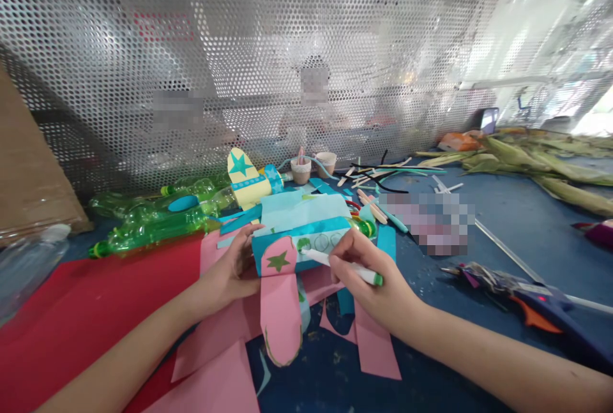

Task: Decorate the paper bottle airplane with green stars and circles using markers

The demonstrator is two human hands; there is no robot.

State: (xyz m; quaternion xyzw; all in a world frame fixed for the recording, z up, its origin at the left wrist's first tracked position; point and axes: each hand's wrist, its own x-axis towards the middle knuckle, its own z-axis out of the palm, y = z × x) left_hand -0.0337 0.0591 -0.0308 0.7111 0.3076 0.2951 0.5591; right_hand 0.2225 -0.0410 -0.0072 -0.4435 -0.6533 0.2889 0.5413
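My right hand (359,266) is closed around a white marker (352,266) with a green end. Its tip touches a light-blue strip (323,244) bearing drawn circles, one of them coloured green. That strip sits on a blue paper-covered bottle (258,250), whose green cap (368,228) shows at the right. My left hand (238,266) grips the bottle's left end, with the fingertips partly hidden behind it. A pink rounded paper piece (280,311) with a green star hangs down the bottle's front. Beneath lie pink paper sheets (215,343).
Green plastic bottles (158,221) and a yellow star-decorated paper craft (249,189) lie behind my left hand. Red paper (158,285) covers the left side. A glue gun (541,301) with a lit red light lies at right, near corn husks (536,167). Perforated metal (287,49) stands behind.
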